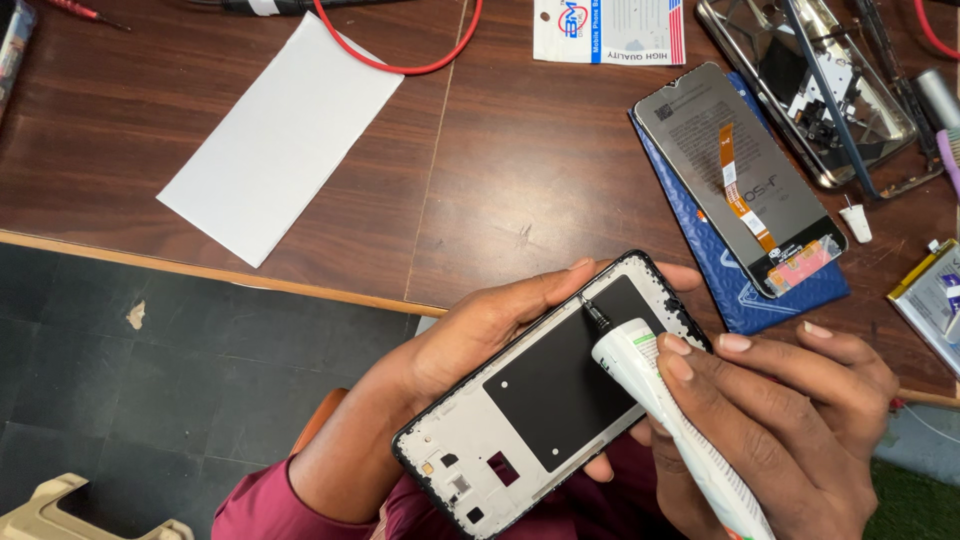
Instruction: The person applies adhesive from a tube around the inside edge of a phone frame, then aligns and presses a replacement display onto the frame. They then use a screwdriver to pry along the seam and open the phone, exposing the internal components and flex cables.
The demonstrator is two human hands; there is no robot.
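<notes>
My left hand [470, 335] cradles a phone frame [545, 395] from below, a white mid-frame with a black panel and black rim, held over the table's front edge. My right hand [790, 420] grips a white glue tube [670, 420] with a black nozzle. The nozzle tip touches the frame's upper left rim near my left thumb. A replacement display [745, 175], grey-backed with an orange flex cable, lies face down on a blue sleeve [740, 285] to the upper right.
A white paper sheet [285, 135] lies at the upper left on the brown wooden table [500, 170]. A red wire [400, 62] loops at the top. An opened phone body [810, 85], a small white cap [856, 222] and a battery [930, 300] sit at right. Dark floor lies below.
</notes>
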